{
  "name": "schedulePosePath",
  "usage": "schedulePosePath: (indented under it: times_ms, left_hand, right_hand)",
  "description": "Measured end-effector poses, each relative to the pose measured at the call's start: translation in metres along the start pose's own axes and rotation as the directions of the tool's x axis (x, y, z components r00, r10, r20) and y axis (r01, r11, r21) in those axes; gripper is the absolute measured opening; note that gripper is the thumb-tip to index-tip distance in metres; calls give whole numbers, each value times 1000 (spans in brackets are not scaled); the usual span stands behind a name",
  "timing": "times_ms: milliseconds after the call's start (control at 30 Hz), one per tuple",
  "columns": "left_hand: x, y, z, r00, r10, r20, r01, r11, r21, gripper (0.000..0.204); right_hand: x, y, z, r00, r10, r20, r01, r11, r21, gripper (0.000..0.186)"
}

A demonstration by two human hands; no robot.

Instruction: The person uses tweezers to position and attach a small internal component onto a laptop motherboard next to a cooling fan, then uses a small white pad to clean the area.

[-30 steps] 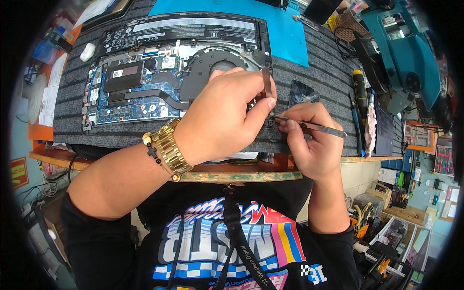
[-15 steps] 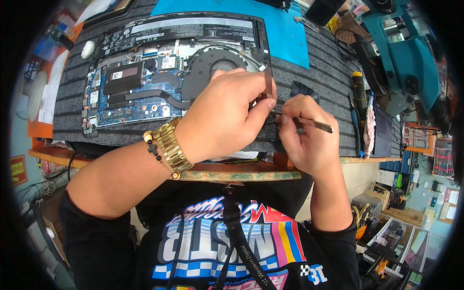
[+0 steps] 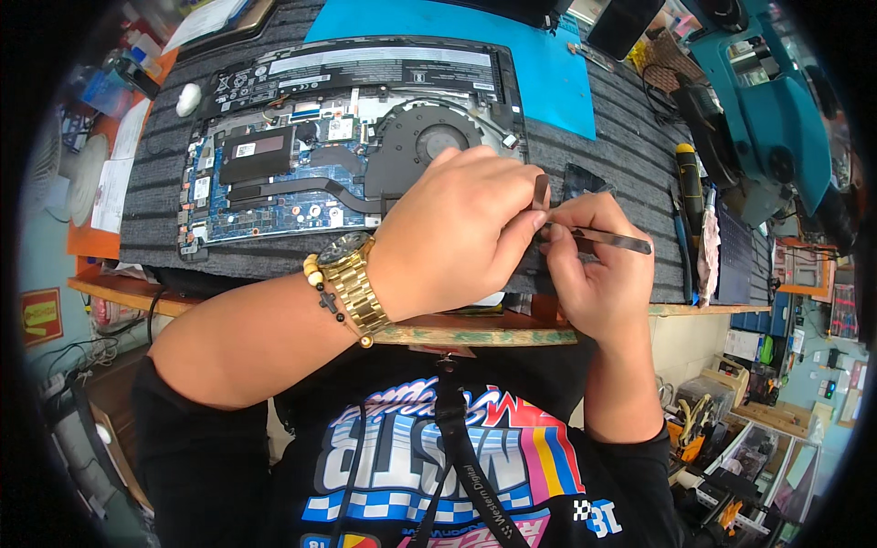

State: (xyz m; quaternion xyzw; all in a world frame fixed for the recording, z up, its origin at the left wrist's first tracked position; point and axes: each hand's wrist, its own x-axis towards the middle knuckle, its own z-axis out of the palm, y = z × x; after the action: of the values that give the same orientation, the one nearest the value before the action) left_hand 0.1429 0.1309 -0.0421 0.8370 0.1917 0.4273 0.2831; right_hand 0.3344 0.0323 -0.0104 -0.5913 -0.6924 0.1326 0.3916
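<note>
Left hand (image 3: pixel 457 233): fingers curled, thumb and forefinger pinching a small dark strip (image 3: pixel 542 191) that stands upright above the fingertips, at the near right corner of the opened laptop. Gold watch (image 3: pixel 352 279) and bead bracelet (image 3: pixel 322 285) on the left wrist. Right hand (image 3: pixel 598 274): closed around metal tweezers (image 3: pixel 607 239), held level, with the tips pointing left and meeting the left fingertips just below the strip; whether the tips grip the strip cannot be told. Both hands pressed close together, touching at the fingertips, above the front edge of the tabletop (image 3: pixel 475 336). Opened laptop (image 3: pixel 352 137): bottom cover off, lying on a grey ribbed mat (image 3: pixel 603 151); long black battery (image 3: pixel 384 68) along the far side, blue circuit board (image 3: pixel 256 192) at the left, round black fan (image 3: pixel 434 142) near the middle, partly hidden by the left hand. Blue mat (image 3: pixel 539 64): beyond and to the right of the laptop. Small dark flat part (image 3: pixel 585 181): on the grey mat just beyond the right hand. Screwdriver (image 3: pixel 688 178), yellow and black: lying to the right, well apart from the hands. Teal machine (image 3: pixel 776 110): far right. Black lanyard (image 3: pixel 466 457): hanging down the front of the person's printed black shirt (image 3: pixel 429 457).
</note>
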Motion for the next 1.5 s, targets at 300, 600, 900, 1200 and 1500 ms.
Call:
schedulePosePath:
  times_ms: [300,600,900,1200,1500]
  left_hand:
    - [4,5,-10,984,-176,40,180,974,-139,6]
    - [8,-1,-14,996,-73,59,76,996,-42,7]
    - [7,-1,-13,991,-90,100,84,994,65,6]
    - [7,-1,-7,993,-84,82,80,995,55,7]
    - [6,-3,-6,994,-75,84,71,996,50,5]
  right_hand:
    - [0,5,-2,997,-70,33,70,997,15,10]
    - [-2,5,-11,998,-21,56,19,1000,24,13]
    - [-6,5,-10,999,10,45,-13,998,69,15]
    - [-12,5,-4,1000,0,9,0,999,39,14]
    - [-11,4,-3,1000,-21,19,21,1000,19,15]
